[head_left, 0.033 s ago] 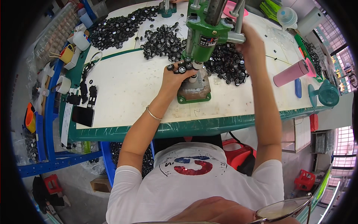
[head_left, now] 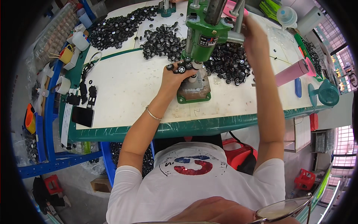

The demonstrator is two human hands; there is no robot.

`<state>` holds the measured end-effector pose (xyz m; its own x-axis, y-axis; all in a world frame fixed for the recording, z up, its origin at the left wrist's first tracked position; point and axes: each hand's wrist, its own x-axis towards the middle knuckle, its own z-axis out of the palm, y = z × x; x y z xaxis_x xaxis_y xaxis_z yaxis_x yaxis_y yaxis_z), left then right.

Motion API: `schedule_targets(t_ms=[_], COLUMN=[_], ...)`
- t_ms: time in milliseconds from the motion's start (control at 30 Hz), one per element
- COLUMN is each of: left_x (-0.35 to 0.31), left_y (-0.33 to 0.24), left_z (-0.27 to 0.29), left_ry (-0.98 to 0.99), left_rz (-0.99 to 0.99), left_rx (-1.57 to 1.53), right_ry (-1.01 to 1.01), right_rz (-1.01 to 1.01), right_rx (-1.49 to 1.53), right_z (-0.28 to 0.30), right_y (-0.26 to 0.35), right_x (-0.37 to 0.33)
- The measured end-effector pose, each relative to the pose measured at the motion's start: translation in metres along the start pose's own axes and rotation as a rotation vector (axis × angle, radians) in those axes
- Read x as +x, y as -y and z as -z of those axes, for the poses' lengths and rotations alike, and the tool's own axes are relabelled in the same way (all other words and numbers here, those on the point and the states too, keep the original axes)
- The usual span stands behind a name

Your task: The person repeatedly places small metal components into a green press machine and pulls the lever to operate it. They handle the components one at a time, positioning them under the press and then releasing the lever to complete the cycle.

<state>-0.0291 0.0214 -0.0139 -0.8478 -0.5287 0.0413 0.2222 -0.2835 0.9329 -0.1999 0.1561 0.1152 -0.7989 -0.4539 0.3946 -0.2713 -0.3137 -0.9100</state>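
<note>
A green bench press stands on the table with its ram over a metal base plate. My left hand is at the ram's lower end, its fingers closed around several small black toy wheels with silver hubs. A bracelet circles that wrist. My right hand is raised on the press's right side, next to the metal lever. Its fingers are blurred and partly hidden, so its grip on the lever does not show.
Heaps of black wheels lie behind and beside the press, with another pile farther left. A pink tumbler, a blue case and a teal fan stand at right. At left lie a phone and black plastic parts.
My right hand and forearm have shifted slightly to the right, the forearm now covering part of the tumbler. My left hand and the wheels stay in place.
</note>
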Motion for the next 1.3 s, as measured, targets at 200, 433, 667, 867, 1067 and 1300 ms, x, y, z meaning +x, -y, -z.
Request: schedule_targets(t_ms=[200, 433, 667, 867, 1067, 1300], left_x=[0.001, 0.002, 0.003, 0.000, -0.003, -0.007], left_y=[-0.006, -0.004, -0.002, -0.002, 0.005, -0.001], left_z=[-0.001, 0.004, 0.004, 0.003, 0.002, 0.001], left_ry=[0.034, 0.035, 0.025, 0.015, -0.008, -0.030], left_rz=[-0.032, -0.040, -0.029, -0.008, -0.002, 0.106], left_rx=[0.018, 0.078, 0.109, 0.117, 0.033, -0.028], right_ry=[-0.043, 0.040, 0.014, 0.155, 0.169, -0.072], right_rz=[-0.189, 0.027, 0.364, 0.622, 0.720, 0.686], right_rx=[0.213, 0.344, 0.291, 0.362, 0.325, 0.333], right_z=[-0.064, -0.048, -0.049, -0.044, -0.026, -0.046], right_y=[0.097, 0.076, 0.082, 0.082, 0.068, 0.072], right_x=[0.066, 0.056, 0.029, 0.001, -0.017, -0.024])
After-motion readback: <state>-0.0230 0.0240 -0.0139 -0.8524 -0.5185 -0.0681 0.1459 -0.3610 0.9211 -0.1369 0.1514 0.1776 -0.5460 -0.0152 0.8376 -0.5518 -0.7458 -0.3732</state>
